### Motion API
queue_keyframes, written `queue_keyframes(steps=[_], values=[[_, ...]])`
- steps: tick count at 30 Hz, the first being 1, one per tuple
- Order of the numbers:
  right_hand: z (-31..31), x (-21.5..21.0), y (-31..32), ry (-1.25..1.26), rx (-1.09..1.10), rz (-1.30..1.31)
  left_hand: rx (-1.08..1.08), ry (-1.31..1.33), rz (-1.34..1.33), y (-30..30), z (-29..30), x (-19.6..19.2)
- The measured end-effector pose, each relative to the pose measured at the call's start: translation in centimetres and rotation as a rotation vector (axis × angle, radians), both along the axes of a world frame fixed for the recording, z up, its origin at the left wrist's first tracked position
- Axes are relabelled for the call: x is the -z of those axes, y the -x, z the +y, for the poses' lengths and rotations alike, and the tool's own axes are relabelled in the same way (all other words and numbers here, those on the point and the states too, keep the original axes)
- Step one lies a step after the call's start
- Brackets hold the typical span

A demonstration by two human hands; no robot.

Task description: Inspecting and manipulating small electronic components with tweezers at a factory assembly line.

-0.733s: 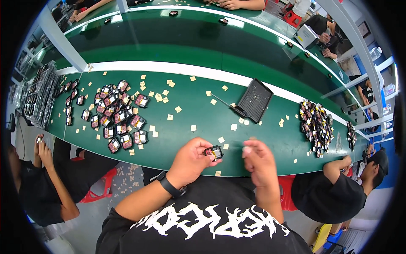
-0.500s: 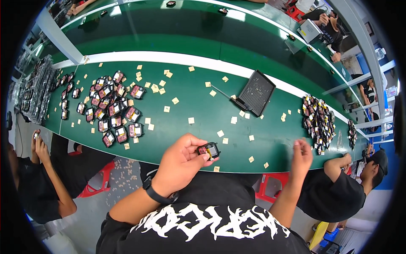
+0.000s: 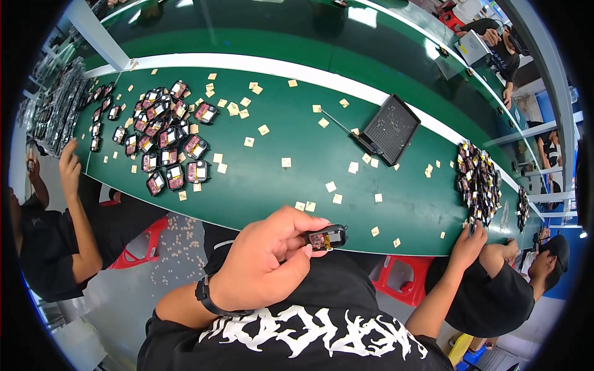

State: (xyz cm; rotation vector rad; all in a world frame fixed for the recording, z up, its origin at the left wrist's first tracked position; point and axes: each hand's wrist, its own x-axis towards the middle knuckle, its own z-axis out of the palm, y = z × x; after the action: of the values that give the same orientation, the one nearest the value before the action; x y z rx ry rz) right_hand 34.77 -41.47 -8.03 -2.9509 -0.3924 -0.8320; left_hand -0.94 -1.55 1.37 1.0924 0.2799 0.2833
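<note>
My left hand [image 3: 269,260] pinches a small black device casing [image 3: 326,238] between thumb and fingers, close in front of my body at the table's near edge. Inside the casing shows a reddish circuit board with a pale rectangular part and a bit of yellow. Out to the right, my right hand [image 3: 468,245] reaches to the near end of a heap of similar casings [image 3: 476,179]. Its fingers are drawn together at the heap's edge; what they hold there is too small to make out.
A second, looser group of casings [image 3: 167,139] lies left on the green table [image 3: 247,179]. Small cream square pieces are scattered about. Farther back stand a black tray [image 3: 393,130] and a thin rod-like tool [image 3: 337,122]. Co-workers sit at both sides; a red stool [image 3: 402,281] stands below.
My right hand has moved right, to the near end of the heap. The left hand keeps the casing and has turned it slightly, nearer my body. A co-worker's hand at left has risen toward the table.
</note>
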Motion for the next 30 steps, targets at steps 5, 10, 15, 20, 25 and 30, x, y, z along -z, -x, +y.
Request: queue_keyframes(steps=[5,10,15,20,25,30], values=[[-3.9,0.6,-2.9,0.07,0.012,0.108,-0.077,0.007,0.114,-0.7,1.3,1.5],[-5.2,-0.2,-4.1,0.19,-0.072,0.133,-0.296,-0.001,0.221,1.6,4.9,4.8],[-5.7,-0.5,-3.7,0.196,-0.17,0.162,-0.795,-0.338,0.246,5.5,10.3,4.3],[-6.2,0.1,-3.9,0.156,-0.258,0.117,-0.988,-0.672,0.483,10.1,16.4,4.3],[-5.4,-1.6,-3.7,0.118,-0.414,0.112,-1.277,-0.766,0.538,11.5,19.3,6.2],[-5.5,-2.5,-4.6,0.222,-0.283,0.205,-1.238,-1.113,0.795,11.9,21.3,7.8]])
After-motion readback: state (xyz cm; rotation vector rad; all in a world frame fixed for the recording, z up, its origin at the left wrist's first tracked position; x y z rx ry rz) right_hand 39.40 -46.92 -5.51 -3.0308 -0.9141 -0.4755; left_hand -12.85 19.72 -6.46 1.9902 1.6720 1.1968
